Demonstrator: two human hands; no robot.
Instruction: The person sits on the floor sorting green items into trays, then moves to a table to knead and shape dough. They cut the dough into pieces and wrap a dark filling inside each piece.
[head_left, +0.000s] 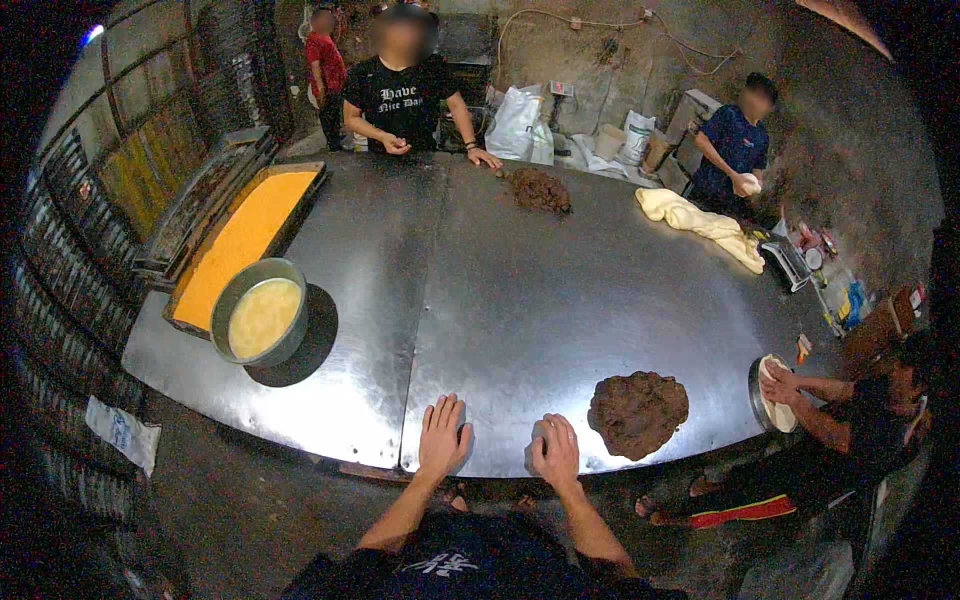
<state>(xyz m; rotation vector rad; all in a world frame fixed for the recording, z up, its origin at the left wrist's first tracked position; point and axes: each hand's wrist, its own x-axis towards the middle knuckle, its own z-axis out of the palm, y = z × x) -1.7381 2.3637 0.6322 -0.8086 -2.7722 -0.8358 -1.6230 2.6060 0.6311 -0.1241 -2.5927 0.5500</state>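
My left hand (444, 439) lies palm down near the front edge of a sheet-metal worktable (517, 322), just right of a seam in its top. Its fingers are stretched forward, with the thumb apart. Close by on the right, my right hand (558, 454) rests on the same metal with its fingers bent and its thumb held away. Neither hand shows anything in its grasp, though the right palm is hidden. A flattened mound of brown dough or paste (639, 415) sits just right of my right hand, not touching it.
A bowl of pale yellow mixture (262, 319) stands left, by a long tray of orange-yellow filling (244, 232). Across the table are a crumbly brown lump (538, 190), a pale dough roll (701, 225) and a person (397, 105). Another person's hands (780, 382) press dough in a round pan.
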